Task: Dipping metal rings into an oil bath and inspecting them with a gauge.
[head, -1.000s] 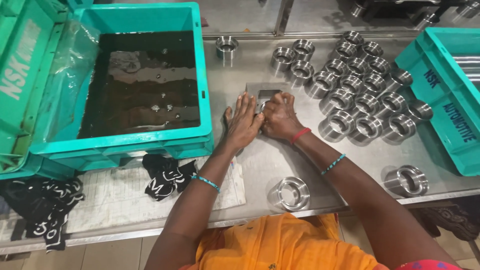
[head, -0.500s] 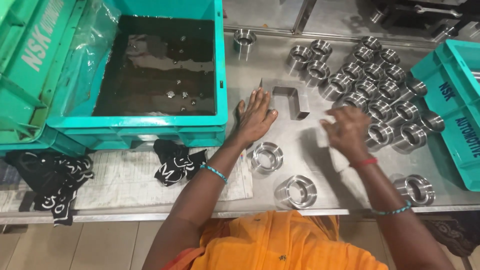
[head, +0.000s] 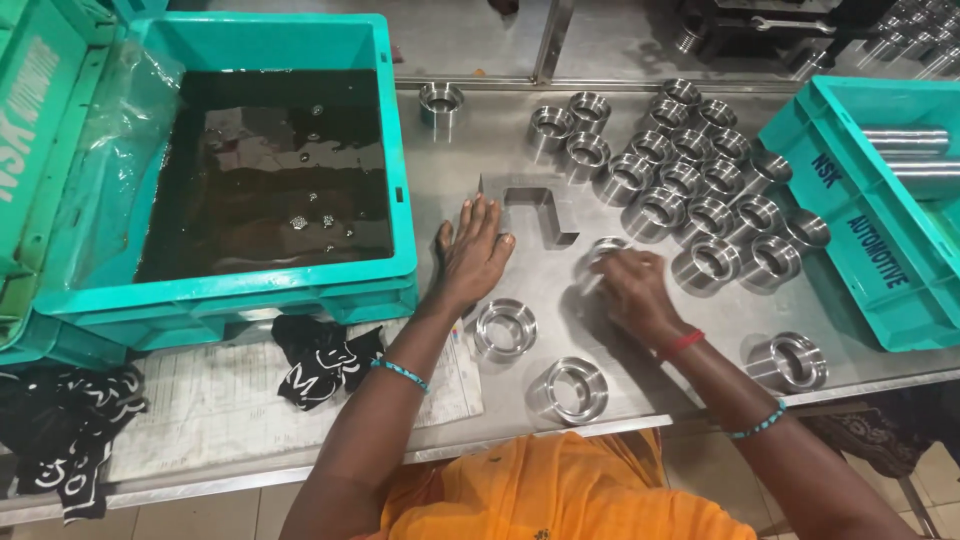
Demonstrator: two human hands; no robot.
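Left hand (head: 472, 252) lies flat, fingers spread, on the steel tabletop (head: 640, 330) beside the metal gauge bracket (head: 535, 208) — right hand (head: 628, 285) closed around 1 bearing ring (head: 603, 250) just right of it.

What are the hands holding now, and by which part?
The right hand grips a steel ring by its rim. The left hand lies flat on the table, holding nothing.
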